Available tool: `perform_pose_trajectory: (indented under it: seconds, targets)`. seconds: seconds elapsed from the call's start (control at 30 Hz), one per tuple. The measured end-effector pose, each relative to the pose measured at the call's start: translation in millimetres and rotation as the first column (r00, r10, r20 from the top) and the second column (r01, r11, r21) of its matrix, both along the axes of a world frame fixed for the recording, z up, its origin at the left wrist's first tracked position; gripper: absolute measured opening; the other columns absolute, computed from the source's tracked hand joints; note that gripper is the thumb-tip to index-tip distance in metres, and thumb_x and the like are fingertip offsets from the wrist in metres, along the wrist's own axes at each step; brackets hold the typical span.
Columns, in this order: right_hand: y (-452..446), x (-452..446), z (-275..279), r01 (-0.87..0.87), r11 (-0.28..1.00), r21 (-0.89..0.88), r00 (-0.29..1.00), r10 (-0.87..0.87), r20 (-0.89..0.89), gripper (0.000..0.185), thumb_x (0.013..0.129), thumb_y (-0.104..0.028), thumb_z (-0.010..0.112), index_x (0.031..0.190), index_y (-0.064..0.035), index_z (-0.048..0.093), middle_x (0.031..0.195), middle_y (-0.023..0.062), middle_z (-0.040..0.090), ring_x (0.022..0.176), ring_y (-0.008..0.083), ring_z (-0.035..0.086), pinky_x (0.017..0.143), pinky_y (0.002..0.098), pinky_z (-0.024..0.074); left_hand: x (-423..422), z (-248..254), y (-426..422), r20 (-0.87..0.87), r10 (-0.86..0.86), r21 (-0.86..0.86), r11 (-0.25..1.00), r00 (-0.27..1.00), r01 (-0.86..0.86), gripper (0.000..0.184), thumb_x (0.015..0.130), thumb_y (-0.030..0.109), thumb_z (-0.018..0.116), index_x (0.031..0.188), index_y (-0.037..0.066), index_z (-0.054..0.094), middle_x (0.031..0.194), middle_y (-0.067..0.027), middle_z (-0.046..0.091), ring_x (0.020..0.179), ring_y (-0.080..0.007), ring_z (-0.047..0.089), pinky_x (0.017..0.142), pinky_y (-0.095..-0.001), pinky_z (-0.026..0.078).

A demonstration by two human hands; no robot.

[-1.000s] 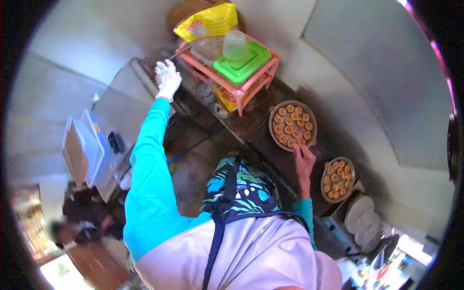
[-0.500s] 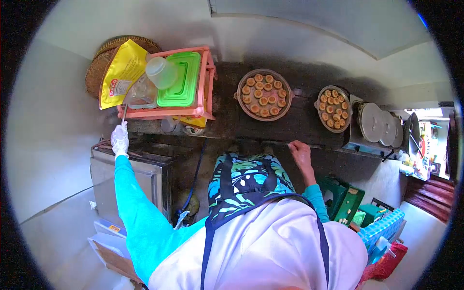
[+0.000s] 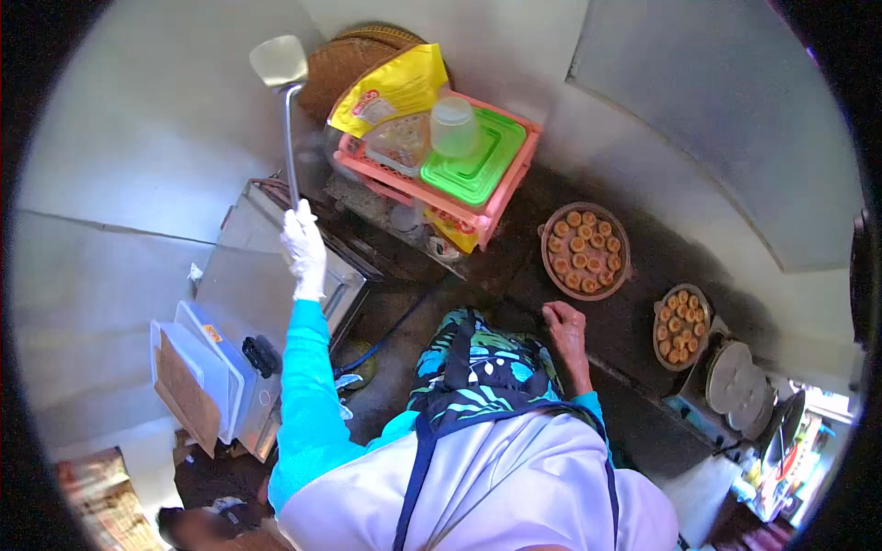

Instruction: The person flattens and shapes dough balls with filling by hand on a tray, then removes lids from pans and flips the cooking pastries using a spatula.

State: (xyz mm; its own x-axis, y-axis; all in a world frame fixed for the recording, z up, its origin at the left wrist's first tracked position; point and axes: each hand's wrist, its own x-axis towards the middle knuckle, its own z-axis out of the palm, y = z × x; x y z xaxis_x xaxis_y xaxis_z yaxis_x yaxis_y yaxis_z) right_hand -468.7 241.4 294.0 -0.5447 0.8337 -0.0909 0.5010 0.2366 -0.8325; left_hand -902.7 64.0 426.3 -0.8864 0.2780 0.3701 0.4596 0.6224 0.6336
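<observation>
My left hand (image 3: 305, 246), in a white disposable glove, grips the handle of a metal wok spatula (image 3: 279, 62). The spatula points up, its broad blade at the top, left of the pink plastic rack. My bare right hand (image 3: 565, 331) is loosely curled with nothing visible in it, close to the counter's front edge and the patterned apron (image 3: 487, 367). Beyond that hand, a round pan (image 3: 548, 266) holds many browned round pastries. Farther right stands a second pan (image 3: 660, 349) of similar pastries.
The pink rack (image 3: 496, 216) carries a green-lidded box (image 3: 482, 156), a clear tub (image 3: 453, 129) and a yellow pouch (image 3: 395, 87). Woven trays lean behind. A metal cabinet (image 3: 266, 266) is below my left arm. Round lids (image 3: 735, 376) stand at right. Part of a person (image 3: 197, 528) shows lower left.
My view has turned left, so the counter things sit farther right. My left hand has drawn the spatula away from the rack and raised it. My right hand stays curled.
</observation>
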Motion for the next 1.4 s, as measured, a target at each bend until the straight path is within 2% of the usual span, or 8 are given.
perform_pose_trajectory:
  seconds: [0.07,0.23,0.3,0.37,0.57,0.7,0.8,1.4]
  targets:
    - [0.9,-31.8,21.3,-0.053,0.998,-0.027,0.977,0.046,-0.209,0.019,0.088,-0.017,0.065,0.093,-0.0001,0.069,0.074,0.0052,0.065,0.067,0.0103,0.059,0.061,0.0272,0.048,56.7,20.4,13.2,-0.023,-0.021,0.02,1.0,1.0,0.022,0.037,0.098,0.035,0.048,0.087,0.0,0.055,0.078,-0.0208,0.066,0.071,-0.0383,0.062,0.061,-0.0471,0.044]
    - [2.3,-114.8,90.8,-0.19,0.979,-0.077,0.835,0.12,-0.537,0.033,0.097,-0.025,0.054,0.119,-0.0023,0.061,0.1,0.0089,0.063,0.091,0.0165,0.06,0.081,0.0303,0.0485,189.7,-28.2,74.2,0.103,-0.384,0.28,0.896,0.918,0.343,0.03,0.097,0.029,0.052,0.089,0.0,0.058,0.071,-0.0144,0.061,0.056,-0.025,0.055,0.052,-0.0402,0.041]
    - [1.6,-134.3,83.9,-0.054,0.998,0.038,0.774,0.066,-0.629,0.036,0.096,-0.024,0.055,0.125,-0.003,0.057,0.101,0.011,0.062,0.095,0.019,0.06,0.084,0.0329,0.048,228.1,-57.1,92.0,0.109,-0.528,0.068,0.849,0.842,0.524,0.025,0.095,0.025,0.056,0.093,0.001,0.058,0.075,-0.0156,0.062,0.059,-0.0289,0.057,0.055,-0.0404,0.044]
    - [-0.6,-117.0,95.2,0.003,0.928,-0.372,0.812,-0.22,-0.541,0.025,0.096,-0.025,0.055,0.102,-0.0004,0.056,0.086,0.0095,0.065,0.076,0.0156,0.062,0.07,0.0297,0.0504,259.1,-74.6,101.1,0.075,-0.724,0.2,0.685,0.686,0.701,0.027,0.088,0.021,0.061,0.104,0.0,0.057,0.083,-0.0189,0.061,0.071,-0.0368,0.061,0.063,-0.0391,0.048]
    - [1.1,-20.9,11.3,0.578,0.642,-0.504,0.471,-0.766,-0.437,0.022,0.099,-0.024,0.048,0.092,-0.0042,0.056,0.077,0.0054,0.062,0.066,0.0131,0.061,0.061,0.028,0.0512,268.1,-86.3,106.7,0.339,-0.941,-0.069,-0.016,0.008,0.998,0.062,0.083,0.027,0.068,0.136,0.003,0.046,0.111,-0.0186,0.061,0.096,-0.0348,0.061,0.088,-0.0393,0.048]
    - [0.4,167.4,1.1,0.812,0.374,0.448,0.451,-0.889,-0.074,0.024,0.091,-0.014,0.056,0.11,-0.0008,0.064,0.097,0.0131,0.069,0.087,0.0266,0.067,0.077,0.0374,0.051,283.1,-117.7,113.8,0.683,-0.727,0.02,0.115,0.07,0.993,0.05,0.085,0.025,0.067,0.124,-0.002,0.056,0.114,-0.021,0.063,0.103,-0.0353,0.06,0.093,-0.0402,0.045]
    - [0.7,296.8,-22.5,0.63,0.517,0.579,0.49,-0.844,0.221,0.031,0.088,-0.013,0.056,0.117,-0.0047,0.06,0.084,0.019,0.065,0.081,0.0373,0.064,0.072,0.0459,0.0506,301.9,-119.9,123.1,0.736,-0.664,0.112,0.315,0.134,0.943,0.044,0.09,0.025,0.061,0.121,-0.006,0.057,0.117,-0.0198,0.064,0.11,-0.0255,0.061,0.097,-0.033,0.045]
    - [130.2,290.9,61.8,0.101,0.92,0.38,0.28,-0.393,0.876,0.012,0.077,-0.011,0.061,0.082,-0.0072,0.071,0.083,0.0154,0.07,0.081,0.0322,0.069,0.066,0.0435,0.0561,281.3,-115.6,176.0,0.78,-0.621,0.134,0.289,0.079,0.948,0.045,0.092,0.025,0.056,0.122,-0.008,0.056,0.12,-0.0222,0.062,0.115,-0.0284,0.058,0.099,-0.034,0.042]
